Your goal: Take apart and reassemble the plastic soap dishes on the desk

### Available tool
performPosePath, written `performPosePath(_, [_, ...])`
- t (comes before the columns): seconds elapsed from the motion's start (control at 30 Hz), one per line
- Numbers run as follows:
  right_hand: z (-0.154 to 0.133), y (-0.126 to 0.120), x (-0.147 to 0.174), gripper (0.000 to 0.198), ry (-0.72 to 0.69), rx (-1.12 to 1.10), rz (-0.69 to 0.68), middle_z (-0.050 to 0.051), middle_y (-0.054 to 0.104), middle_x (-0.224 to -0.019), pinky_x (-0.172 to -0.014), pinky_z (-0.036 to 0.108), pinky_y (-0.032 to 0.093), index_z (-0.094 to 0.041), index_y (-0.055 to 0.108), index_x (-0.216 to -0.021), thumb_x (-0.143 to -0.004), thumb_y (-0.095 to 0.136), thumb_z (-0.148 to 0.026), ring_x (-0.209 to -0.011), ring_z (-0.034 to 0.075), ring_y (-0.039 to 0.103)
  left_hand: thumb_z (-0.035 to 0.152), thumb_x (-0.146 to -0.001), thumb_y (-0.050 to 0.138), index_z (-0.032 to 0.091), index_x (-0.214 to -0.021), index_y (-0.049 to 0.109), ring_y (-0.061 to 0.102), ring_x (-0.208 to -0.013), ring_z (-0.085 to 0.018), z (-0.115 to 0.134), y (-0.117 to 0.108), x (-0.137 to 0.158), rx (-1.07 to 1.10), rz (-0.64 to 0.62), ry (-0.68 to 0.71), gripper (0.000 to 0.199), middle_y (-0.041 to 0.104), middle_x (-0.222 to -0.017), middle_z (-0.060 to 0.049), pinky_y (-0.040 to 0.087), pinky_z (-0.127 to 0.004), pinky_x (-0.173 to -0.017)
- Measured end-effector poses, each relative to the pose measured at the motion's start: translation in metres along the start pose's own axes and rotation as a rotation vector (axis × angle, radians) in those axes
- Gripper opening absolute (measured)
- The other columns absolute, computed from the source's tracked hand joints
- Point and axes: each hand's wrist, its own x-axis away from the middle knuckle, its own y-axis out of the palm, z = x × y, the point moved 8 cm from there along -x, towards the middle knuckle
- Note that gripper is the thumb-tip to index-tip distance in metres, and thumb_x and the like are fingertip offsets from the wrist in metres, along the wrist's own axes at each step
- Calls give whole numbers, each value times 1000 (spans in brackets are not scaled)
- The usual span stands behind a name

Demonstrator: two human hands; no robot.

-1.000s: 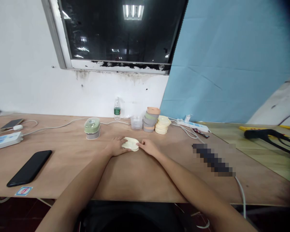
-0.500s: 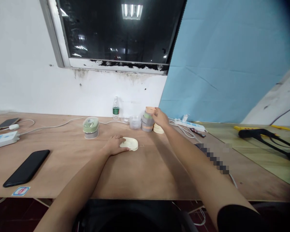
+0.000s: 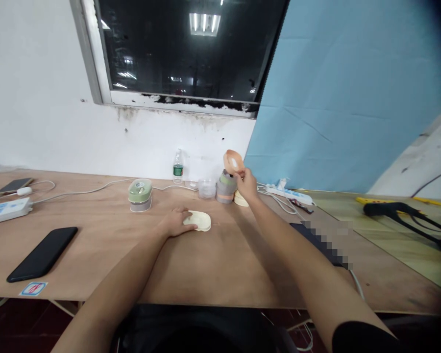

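A cream, rounded-oblong, plastic-looking piece [image 3: 202,220] lies flat, its left end held by the left hand [image 3: 175,221]. A peach-orange, hollow, plastic-looking piece [image 3: 228,159] tilts up and leftward from the right hand [image 3: 247,184].

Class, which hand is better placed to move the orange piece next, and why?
Probably the right hand: it grips the tilted orange piece by the top of the stack, while the left hand holds a cream piece on the table.

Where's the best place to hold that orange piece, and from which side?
I'd pinch the orange piece by its lower right rim, from the right, where the right hand grips it: it's tilted, the rim looks thin enough to pinch, and the stack stands below.
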Motion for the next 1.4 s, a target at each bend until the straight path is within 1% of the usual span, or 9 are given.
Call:
performPosePath(0.17, [-24,10,59,38,17,-255,-41,-4,51,-67,-59,26,40,-21,49,-88,-68,71,-46,-60,14,49,68,-82,46,19,-133,49,52,-119,-33,-2,-8,1,-7,85,-48,71,58,-128,-14,37,-46,-100])
performPosePath(0.3, [-41,35,128,37,1,-355,-262,-5,49,-65,-56,26,39,-23,47,-86,-73,66,-52,-56,13,45,60,-85,50,15,-145,25,50,-122,-30,-4,-23,3,82,277,-79,79,53,-133,-17,37,-44,-102])
performPosePath(0.43, [-55,56,168,38,-82,-387,-493,-2,54,-70,-59,27,41,-22,49,-91,-79,59,-57,-62,15,50,52,-87,52,13,-141,30,59,-110,-25,2,-43,7,204,434,-37,70,57,-125,-16,45,-39,-94])
performPosePath(0.6, [-46,65,166,42,57,-551,-449,-2,53,-66,-51,26,41,-23,47,-92,-86,41,-64,-53,14,49,46,-92,45,17,-120,55,64,-91,-20,-1,-64,14,275,546,-99,41,67,-103,-8,49,-33,-83])
performPosePath(0.73, [-31,66,158,44,184,-551,-361,-3,50,-59,-46,25,39,-24,50,-92,-88,36,-65,-48,13,46,53,-89,47,20,-100,66,64,-76,-18,-12,-57,14,270,460,-215,40,70,-87,-4,49,-30,-70])
performPosePath(0.87, [-32,58,154,43,121,-450,-298,1,55,-68,-55,28,44,-23,55,-88,-90,35,-61,-61,17,53,52,-88,47,20,-93,67,64,-75,-18,-10,-52,10,262,431,-153,38,70,-85,-4,49,-29,-70])
performPosePath(1.0, [-35,56,155,40,73,-432,-316,3,60,-76,-61,31,46,-23,56,-104,-91,37,-56,-70,20,57,48,-81,57,19,-72,61,60,-63,-16,-16,-50,10,240,431,-215,31,64,-66,-1,46,-27,-61])
performPosePath(1.23, [-34,61,154,55,107,-398,-367,0,59,-65,-60,32,46,-20,46,-133,-88,47,-51,-61,19,55,43,-83,55,17,-132,46,62,-65,-18,-12,-50,12,275,387,-166,56,65,-70,1,48,-29,-64])
performPosePath(1.4, [-24,71,154,45,143,-279,-429,0,61,-62,-57,30,42,-19,62,-115,-86,50,-51,-58,18,55,42,-91,40,22,-128,55,66,-80,-22,-14,-39,8,168,230,-213,45,71,-91,-5,49,-32,-73])
